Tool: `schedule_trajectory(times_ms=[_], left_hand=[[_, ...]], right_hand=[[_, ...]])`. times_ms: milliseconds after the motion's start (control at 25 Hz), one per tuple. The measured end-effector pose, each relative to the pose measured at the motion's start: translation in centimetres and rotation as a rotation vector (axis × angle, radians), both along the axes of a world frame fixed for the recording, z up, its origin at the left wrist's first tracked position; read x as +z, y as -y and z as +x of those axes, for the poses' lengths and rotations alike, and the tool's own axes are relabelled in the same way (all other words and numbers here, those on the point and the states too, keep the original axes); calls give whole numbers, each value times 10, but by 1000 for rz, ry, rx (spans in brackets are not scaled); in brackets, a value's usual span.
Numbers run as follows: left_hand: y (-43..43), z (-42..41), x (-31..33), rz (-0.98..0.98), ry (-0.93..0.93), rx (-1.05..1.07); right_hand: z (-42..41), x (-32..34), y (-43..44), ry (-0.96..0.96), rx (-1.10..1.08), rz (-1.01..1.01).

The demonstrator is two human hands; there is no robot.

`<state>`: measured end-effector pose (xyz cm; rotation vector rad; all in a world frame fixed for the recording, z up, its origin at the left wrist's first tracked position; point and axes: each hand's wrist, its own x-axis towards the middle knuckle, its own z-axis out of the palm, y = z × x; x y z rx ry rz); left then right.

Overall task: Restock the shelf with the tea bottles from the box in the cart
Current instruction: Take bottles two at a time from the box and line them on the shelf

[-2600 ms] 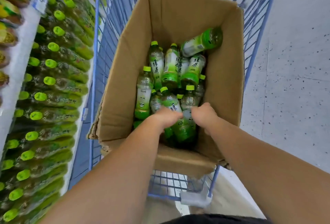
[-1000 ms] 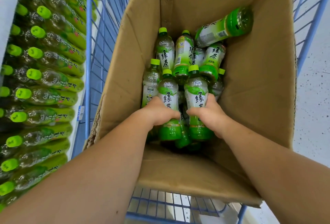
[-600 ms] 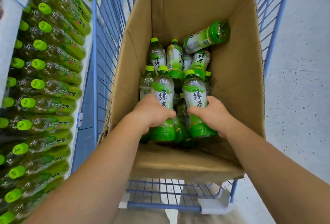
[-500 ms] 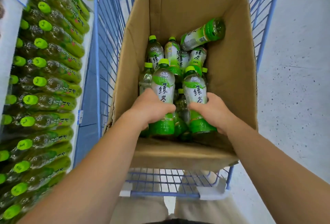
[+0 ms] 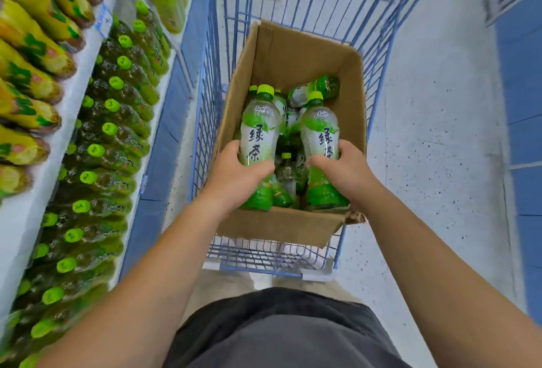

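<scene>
An open cardboard box (image 5: pixel 296 53) stands in a blue wire cart (image 5: pixel 311 3) and holds several green-capped tea bottles (image 5: pixel 315 89). My left hand (image 5: pixel 234 175) grips one upright tea bottle (image 5: pixel 259 133) by its lower half. My right hand (image 5: pixel 344 169) grips a second upright tea bottle (image 5: pixel 319 130) the same way. Both bottles are raised above the others, over the near end of the box. The shelf (image 5: pixel 67 121) on my left carries rows of the same green-capped bottles (image 5: pixel 114 130).
An upper shelf level on the far left holds yellow-labelled bottles (image 5: pixel 32 47). Pale speckled floor (image 5: pixel 434 138) stretches to the right of the cart. Blue cabinet fronts (image 5: pixel 525 121) line the right edge. My dark shirt fills the bottom of the view.
Both hands have lifted their bottles higher out of the box toward me. The view has pulled back and up, showing more of the cart, the floor and the shelf.
</scene>
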<state>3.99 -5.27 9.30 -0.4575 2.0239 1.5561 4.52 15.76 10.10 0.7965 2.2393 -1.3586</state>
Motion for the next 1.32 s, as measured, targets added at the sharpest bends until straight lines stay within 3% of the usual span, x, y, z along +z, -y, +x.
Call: schedule_trajectory(times_ms=[520, 1000, 1320], left_hand=[[9, 125, 94, -91, -203, 410], [77, 294, 113, -289, -231, 976], [154, 353, 91, -288, -235, 1123]], right_hand=[[23, 97, 28, -227, 472, -69], [102, 106, 162, -266, 1025, -97], [166, 83, 258, -236, 1135, -134]])
